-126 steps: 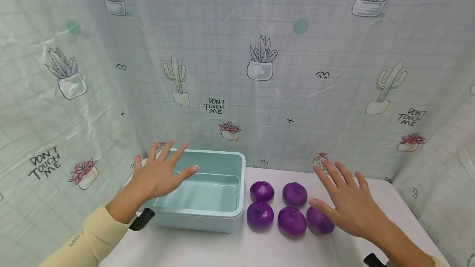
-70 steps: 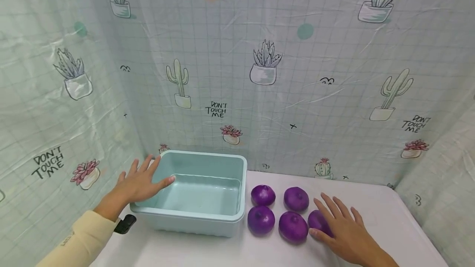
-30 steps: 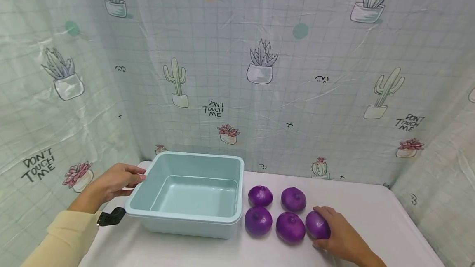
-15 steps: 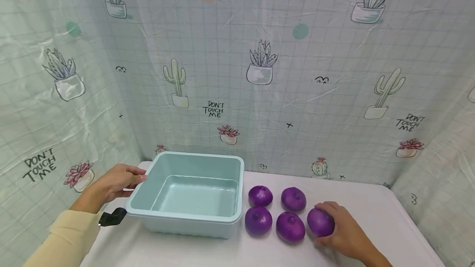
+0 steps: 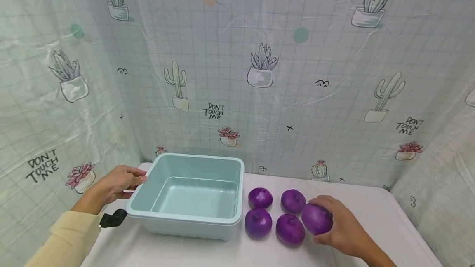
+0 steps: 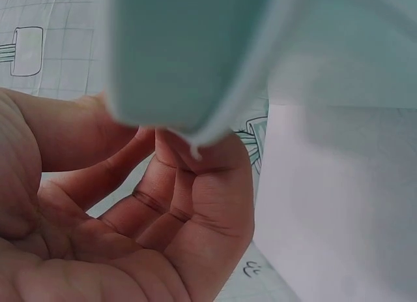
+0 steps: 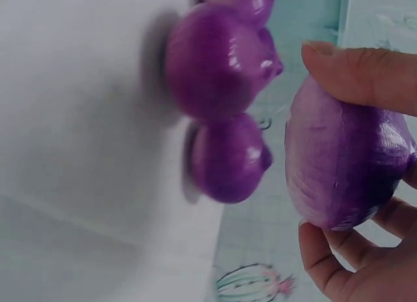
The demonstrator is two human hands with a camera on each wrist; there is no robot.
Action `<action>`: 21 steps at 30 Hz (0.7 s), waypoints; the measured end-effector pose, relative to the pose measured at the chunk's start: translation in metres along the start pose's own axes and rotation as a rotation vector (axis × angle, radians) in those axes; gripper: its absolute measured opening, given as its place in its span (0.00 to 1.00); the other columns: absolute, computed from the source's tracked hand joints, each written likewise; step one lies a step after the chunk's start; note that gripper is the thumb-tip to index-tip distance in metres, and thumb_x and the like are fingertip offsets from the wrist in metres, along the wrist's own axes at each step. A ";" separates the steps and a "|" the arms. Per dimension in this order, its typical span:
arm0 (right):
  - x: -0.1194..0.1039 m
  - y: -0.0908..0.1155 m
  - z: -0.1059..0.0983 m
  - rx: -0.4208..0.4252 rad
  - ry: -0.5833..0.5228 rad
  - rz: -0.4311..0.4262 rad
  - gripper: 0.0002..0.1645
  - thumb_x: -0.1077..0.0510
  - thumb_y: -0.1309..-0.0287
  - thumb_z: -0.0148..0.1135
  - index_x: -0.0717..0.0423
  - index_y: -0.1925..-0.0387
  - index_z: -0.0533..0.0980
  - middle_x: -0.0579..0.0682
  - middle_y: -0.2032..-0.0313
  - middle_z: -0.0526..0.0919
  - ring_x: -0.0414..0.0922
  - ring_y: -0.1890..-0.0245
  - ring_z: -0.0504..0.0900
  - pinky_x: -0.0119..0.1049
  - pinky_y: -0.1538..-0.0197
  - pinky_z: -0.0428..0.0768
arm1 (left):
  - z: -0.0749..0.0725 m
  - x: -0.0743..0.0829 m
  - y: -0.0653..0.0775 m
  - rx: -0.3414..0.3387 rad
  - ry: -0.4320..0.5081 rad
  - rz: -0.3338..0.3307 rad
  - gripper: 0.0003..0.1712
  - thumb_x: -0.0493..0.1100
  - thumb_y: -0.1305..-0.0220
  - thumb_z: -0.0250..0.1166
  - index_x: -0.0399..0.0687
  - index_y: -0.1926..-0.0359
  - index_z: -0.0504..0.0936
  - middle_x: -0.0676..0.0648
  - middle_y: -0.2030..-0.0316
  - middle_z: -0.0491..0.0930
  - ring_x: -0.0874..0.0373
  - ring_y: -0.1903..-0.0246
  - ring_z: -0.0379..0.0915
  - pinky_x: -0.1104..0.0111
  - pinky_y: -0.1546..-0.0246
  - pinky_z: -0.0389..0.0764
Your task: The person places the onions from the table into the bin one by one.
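Held onion (image 5: pixel 317 219): compared with a second ago, it is up off the white table (image 5: pixel 371 205) and slightly nearer the tub (image 5: pixel 185 229).
Tub: it stands upright on the table, our landmark.
Left hand (image 5: pixel 118 182): at the tub's left side, we pinch its rim between thumb and fingers, apparently steadying it.
Right hand (image 5: pixel 343 230): well to the tub's right, we clamp the held onion between thumb and fingers; we judge lifting to be the step in hand.
Resting onions (image 5: pixel 258 223): four sit between the tub and our right hand, so the next move seems to call for a firm grip and height enough to clear them.
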State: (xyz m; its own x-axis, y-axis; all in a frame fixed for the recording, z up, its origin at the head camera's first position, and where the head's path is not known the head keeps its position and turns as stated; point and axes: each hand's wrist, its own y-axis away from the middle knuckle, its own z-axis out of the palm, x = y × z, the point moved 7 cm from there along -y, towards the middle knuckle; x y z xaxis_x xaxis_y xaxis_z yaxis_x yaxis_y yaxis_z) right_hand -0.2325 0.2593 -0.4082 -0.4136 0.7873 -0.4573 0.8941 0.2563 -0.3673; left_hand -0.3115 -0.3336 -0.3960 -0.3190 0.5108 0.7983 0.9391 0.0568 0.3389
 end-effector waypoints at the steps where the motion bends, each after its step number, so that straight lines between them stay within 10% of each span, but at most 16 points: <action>1: -0.004 -0.002 -0.001 -0.006 -0.006 -0.009 0.53 0.51 0.84 0.92 0.40 0.44 0.81 0.41 0.44 0.82 0.40 0.47 0.79 0.38 0.50 0.82 | 0.000 0.000 0.000 0.001 -0.001 0.000 0.31 0.42 0.26 0.64 0.29 0.30 0.70 0.43 0.53 0.85 0.51 0.58 0.78 0.63 0.59 0.82; 21: -0.057 -0.041 0.000 -0.092 -0.018 -0.111 0.52 0.50 0.79 0.91 0.33 0.42 0.79 0.41 0.40 0.80 0.49 0.41 0.81 0.47 0.47 0.84 | 0.003 0.003 0.001 0.016 -0.021 -0.004 0.30 0.41 0.25 0.62 0.29 0.30 0.69 0.38 0.48 0.83 0.51 0.57 0.81 0.60 0.58 0.85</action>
State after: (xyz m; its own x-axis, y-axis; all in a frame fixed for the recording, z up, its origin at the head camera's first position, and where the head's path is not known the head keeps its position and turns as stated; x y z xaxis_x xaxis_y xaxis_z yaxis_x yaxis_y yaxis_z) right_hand -0.2453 0.2044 -0.3671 -0.5135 0.7409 -0.4329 0.8540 0.3924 -0.3415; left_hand -0.3111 -0.3294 -0.3942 -0.3204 0.5285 0.7861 0.9397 0.0729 0.3340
